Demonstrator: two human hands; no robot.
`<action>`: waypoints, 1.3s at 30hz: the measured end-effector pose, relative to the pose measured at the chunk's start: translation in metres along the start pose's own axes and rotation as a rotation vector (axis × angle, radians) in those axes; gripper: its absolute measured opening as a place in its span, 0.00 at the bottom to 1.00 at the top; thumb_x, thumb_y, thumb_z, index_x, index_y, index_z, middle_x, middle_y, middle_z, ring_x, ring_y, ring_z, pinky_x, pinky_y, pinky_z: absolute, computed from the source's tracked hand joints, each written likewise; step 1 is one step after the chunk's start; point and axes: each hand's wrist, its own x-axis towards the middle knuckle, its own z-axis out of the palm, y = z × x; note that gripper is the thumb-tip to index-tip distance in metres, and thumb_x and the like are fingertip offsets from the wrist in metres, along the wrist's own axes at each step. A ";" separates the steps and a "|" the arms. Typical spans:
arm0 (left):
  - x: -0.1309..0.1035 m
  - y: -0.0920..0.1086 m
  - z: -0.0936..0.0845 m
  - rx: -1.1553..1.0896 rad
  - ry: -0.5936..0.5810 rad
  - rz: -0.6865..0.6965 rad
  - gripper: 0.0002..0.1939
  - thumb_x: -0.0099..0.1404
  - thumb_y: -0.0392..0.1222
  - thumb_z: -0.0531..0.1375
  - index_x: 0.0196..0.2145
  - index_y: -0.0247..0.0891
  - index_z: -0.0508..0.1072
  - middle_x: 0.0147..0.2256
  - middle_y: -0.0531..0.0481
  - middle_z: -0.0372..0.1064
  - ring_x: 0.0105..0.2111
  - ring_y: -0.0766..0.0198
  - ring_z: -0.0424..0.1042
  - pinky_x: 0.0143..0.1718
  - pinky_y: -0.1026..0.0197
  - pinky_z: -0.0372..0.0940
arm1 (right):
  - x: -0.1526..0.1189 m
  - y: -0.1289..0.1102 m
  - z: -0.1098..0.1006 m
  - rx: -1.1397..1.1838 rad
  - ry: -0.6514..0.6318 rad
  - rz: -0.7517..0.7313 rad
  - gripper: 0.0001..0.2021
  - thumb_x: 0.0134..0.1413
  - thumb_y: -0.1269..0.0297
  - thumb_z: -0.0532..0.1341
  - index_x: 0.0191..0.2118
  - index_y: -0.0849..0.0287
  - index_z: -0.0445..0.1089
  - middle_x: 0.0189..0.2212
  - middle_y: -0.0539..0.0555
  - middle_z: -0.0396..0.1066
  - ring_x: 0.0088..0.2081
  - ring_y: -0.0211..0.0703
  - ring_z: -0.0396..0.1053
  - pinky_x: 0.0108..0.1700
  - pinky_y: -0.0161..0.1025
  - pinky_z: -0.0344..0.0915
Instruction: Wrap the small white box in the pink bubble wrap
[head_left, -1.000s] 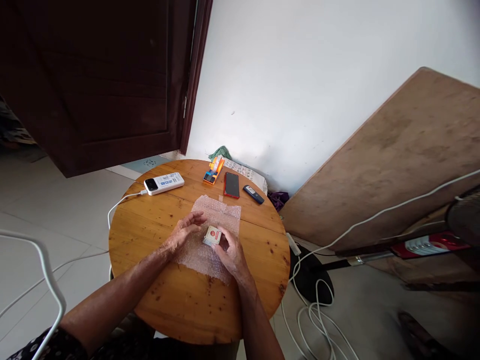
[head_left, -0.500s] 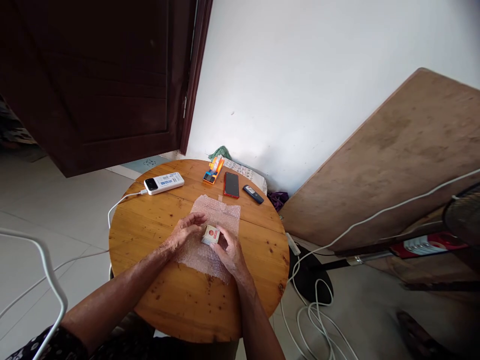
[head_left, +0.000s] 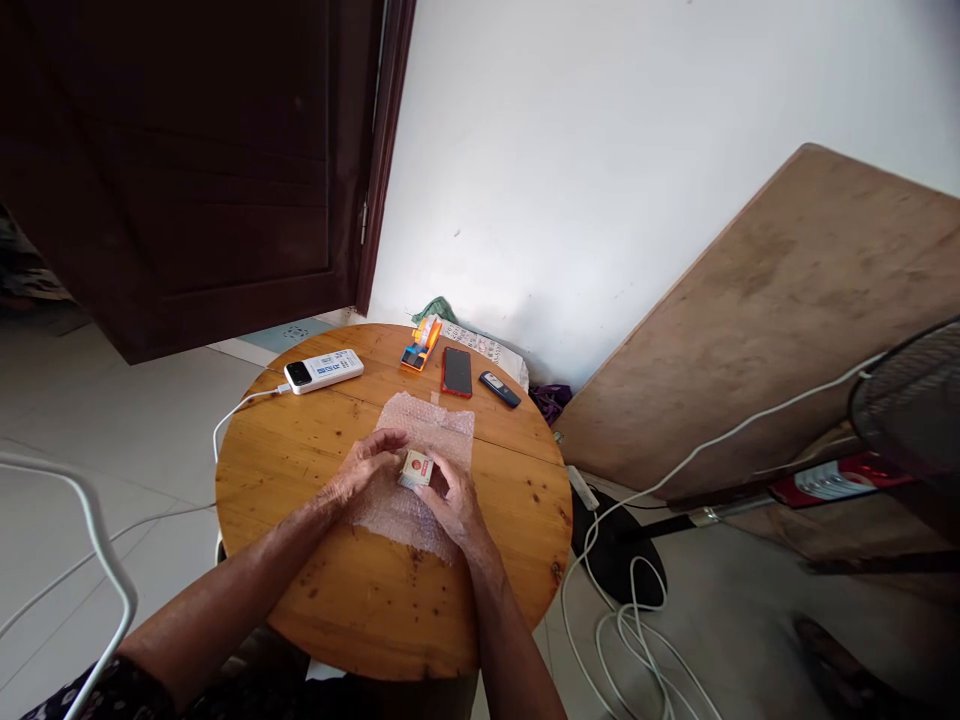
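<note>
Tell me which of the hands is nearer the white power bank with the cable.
Left. The left hand lies on the bubble wrap, below the white power bank; the right hand sits farther right, holding the small box.

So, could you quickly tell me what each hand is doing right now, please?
Left hand: curled, touching the small white red-dotted box.
Right hand: holding that box.

The left hand (head_left: 365, 468) closed in from beside the small box (head_left: 417, 468) until its fingers (head_left: 390, 455) reached the box's near edge. The right hand (head_left: 452, 503) tipped the box lower toward the bubble wrap (head_left: 442, 430) on the surface (head_left: 315, 450).
</note>
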 end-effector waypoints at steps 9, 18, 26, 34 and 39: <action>-0.032 0.038 -0.005 0.892 -0.184 0.315 0.17 0.56 0.35 0.57 0.44 0.38 0.75 0.46 0.44 0.75 0.48 0.53 0.71 0.53 0.50 0.63 | -0.003 -0.004 0.000 0.012 0.010 0.058 0.33 0.46 0.67 0.67 0.61 0.52 0.64 0.57 0.57 0.70 0.57 0.57 0.67 0.60 0.56 0.61; -0.083 0.018 -0.018 1.494 -0.299 0.433 0.17 0.52 0.25 0.57 0.39 0.37 0.73 0.46 0.41 0.70 0.49 0.49 0.66 0.52 0.47 0.61 | -0.001 -0.006 -0.015 0.372 0.044 0.121 0.23 0.58 0.51 0.60 0.56 0.53 0.67 0.54 0.57 0.72 0.54 0.51 0.71 0.57 0.48 0.66; -0.074 0.003 -0.009 1.453 -0.225 0.606 0.09 0.59 0.26 0.56 0.29 0.38 0.71 0.40 0.45 0.72 0.43 0.53 0.68 0.49 0.51 0.63 | -0.001 -0.007 -0.020 0.380 0.187 0.148 0.20 0.57 0.47 0.60 0.48 0.55 0.73 0.47 0.58 0.76 0.49 0.52 0.73 0.53 0.48 0.68; -0.068 0.008 -0.015 1.264 -0.136 0.633 0.09 0.59 0.27 0.54 0.30 0.39 0.70 0.40 0.47 0.75 0.42 0.57 0.71 0.48 0.54 0.65 | -0.005 -0.014 -0.028 0.350 0.242 0.089 0.15 0.56 0.52 0.62 0.45 0.55 0.74 0.43 0.57 0.77 0.46 0.50 0.74 0.51 0.47 0.68; -0.056 0.015 -0.007 1.297 -0.086 0.572 0.08 0.62 0.30 0.53 0.31 0.39 0.70 0.31 0.48 0.73 0.36 0.57 0.72 0.42 0.56 0.66 | -0.008 -0.026 -0.042 0.320 0.074 -0.008 0.15 0.55 0.54 0.63 0.46 0.54 0.74 0.44 0.55 0.76 0.48 0.50 0.72 0.53 0.44 0.65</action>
